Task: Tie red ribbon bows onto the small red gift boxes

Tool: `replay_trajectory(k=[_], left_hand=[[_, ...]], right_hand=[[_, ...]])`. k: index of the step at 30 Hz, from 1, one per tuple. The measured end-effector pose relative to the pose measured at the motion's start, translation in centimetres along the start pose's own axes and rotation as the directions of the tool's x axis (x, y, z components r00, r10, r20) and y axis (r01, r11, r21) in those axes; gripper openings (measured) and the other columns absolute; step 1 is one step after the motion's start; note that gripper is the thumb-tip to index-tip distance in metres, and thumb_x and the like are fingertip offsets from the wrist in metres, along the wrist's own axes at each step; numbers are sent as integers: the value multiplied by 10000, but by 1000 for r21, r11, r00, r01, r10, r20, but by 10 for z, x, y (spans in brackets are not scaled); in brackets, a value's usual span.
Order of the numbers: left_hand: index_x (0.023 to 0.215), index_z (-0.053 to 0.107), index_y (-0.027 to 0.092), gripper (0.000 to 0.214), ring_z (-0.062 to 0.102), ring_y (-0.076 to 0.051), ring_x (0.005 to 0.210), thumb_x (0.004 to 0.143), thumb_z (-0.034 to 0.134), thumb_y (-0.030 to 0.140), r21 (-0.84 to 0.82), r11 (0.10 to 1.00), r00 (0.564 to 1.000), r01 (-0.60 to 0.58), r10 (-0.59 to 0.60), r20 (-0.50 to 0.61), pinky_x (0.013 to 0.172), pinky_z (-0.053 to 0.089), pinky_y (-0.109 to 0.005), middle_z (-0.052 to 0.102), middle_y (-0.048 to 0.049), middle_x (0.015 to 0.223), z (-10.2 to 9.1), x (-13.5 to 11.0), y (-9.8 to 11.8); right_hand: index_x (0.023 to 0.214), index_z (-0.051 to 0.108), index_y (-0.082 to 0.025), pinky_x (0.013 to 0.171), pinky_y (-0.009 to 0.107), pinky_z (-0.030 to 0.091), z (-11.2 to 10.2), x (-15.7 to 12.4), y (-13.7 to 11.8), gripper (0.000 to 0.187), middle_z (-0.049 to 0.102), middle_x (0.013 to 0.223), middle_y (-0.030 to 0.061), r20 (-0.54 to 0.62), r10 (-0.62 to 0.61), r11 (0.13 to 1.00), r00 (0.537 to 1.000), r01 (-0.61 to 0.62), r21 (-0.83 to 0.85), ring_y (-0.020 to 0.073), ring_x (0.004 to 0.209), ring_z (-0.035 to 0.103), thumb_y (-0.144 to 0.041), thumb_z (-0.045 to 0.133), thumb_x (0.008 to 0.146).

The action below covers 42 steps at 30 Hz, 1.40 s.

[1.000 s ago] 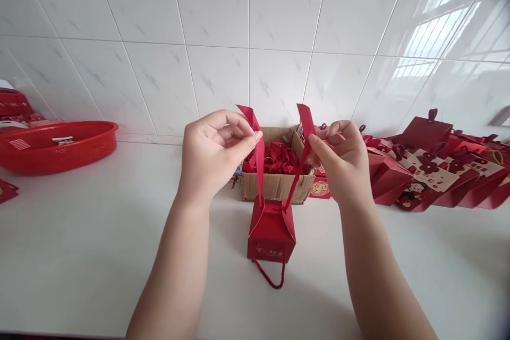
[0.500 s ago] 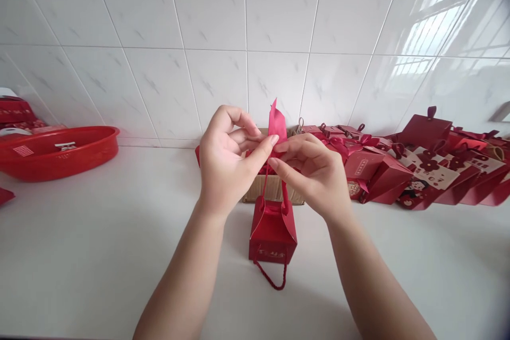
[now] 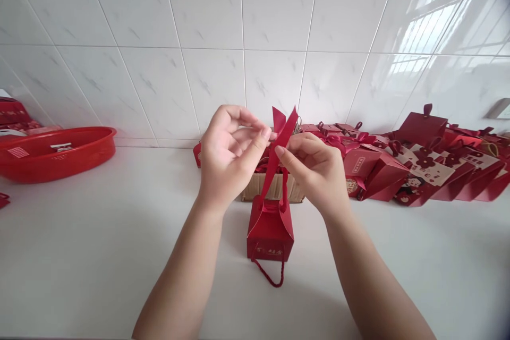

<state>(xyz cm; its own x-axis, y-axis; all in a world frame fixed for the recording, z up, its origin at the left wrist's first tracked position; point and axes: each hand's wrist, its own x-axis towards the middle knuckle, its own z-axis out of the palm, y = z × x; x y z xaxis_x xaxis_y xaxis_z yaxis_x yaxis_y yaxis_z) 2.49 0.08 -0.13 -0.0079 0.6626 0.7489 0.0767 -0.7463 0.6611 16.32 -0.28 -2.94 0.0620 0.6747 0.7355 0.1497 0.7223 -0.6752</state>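
Clearly, worktop (image 3: 87,255) ran from the red box (image 3: 270,231) to the near edge, cord handle (image 3: 275,285) pointing there; your left hand (image 3: 229,159) and right hand (image 3: 321,170) pinched upright ribbon (image 3: 271,167).

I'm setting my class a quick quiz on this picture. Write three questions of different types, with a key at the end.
1. True or false: the red basin stands on the person's left.

2. What forms a loop at the near side of the small red box?
A. a metal chain
B. a dark red cord
C. a white string

3. Fill in the gap: two ends of a red ____ cross between the left hand and the right hand.

Key: 1. True. 2. B. 3. ribbon.
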Motion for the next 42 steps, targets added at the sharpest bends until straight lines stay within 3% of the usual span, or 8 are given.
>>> replay_trajectory(k=[2,7,12,16,20,26,32,42], left_hand=[[829,561,197,193,649,-174,811,754,674,334,58,998,999,30,-32,29,679,540,-278,650,-33,836,-3,1,-1],[809,643,183,180,628,-159,722,784,629,361,142,981,954,135,-167,248,601,515,-262,672,-52,831,-6,2,0],[878,649,191,201,634,-167,749,723,692,311,103,985,942,138,-163,294,663,536,-291,682,-51,857,-4,1,-1],[903,655,194,190,632,-161,733,729,680,269,125,983,948,136,-166,273,659,526,-284,684,-42,826,-5,2,-3],[805,671,188,94,623,-159,692,759,642,265,141,976,943,166,-199,267,594,500,-267,681,-33,786,-11,5,-2],[687,663,175,137,619,-163,660,734,670,303,136,974,972,181,-198,127,595,489,-270,677,-32,711,-18,8,-5],[756,694,170,122,636,-171,702,723,677,287,155,982,994,111,-112,1,637,509,-269,695,-34,747,-20,9,-7],[724,687,187,150,615,-166,645,735,663,335,154,984,996,92,-92,-3,582,498,-267,664,-21,680,-22,7,-4]], right_hand=[[680,615,-190,557,260,485,-2,1,0,135,575,792,29,12,9,1000,1000,-9,13,126,659,557,-271,638,786],[696,628,-188,578,267,478,-7,4,1,120,595,786,28,45,34,999,998,-35,37,130,671,562,-269,637,784],[729,669,-189,618,291,498,-10,5,2,98,628,802,40,32,52,998,998,-53,38,152,716,593,-275,653,772],[764,695,-188,661,304,518,-11,5,1,93,647,814,46,19,85,992,996,-86,89,156,738,612,-279,676,762],[805,705,-201,663,309,532,-19,6,1,123,664,822,39,-12,76,992,997,-74,99,156,732,624,-314,678,764],[847,692,-217,595,315,527,-35,10,5,153,656,761,26,-10,58,998,998,-58,-1,161,681,620,-341,681,758],[1088,567,-276,617,326,539,-41,12,12,350,637,810,13,-101,3,1000,995,-3,-5,171,729,645,-311,683,760],[1114,586,-251,667,347,555,-41,14,12,374,668,853,30,-113,23,999,993,-20,29,191,807,654,-299,682,755]])
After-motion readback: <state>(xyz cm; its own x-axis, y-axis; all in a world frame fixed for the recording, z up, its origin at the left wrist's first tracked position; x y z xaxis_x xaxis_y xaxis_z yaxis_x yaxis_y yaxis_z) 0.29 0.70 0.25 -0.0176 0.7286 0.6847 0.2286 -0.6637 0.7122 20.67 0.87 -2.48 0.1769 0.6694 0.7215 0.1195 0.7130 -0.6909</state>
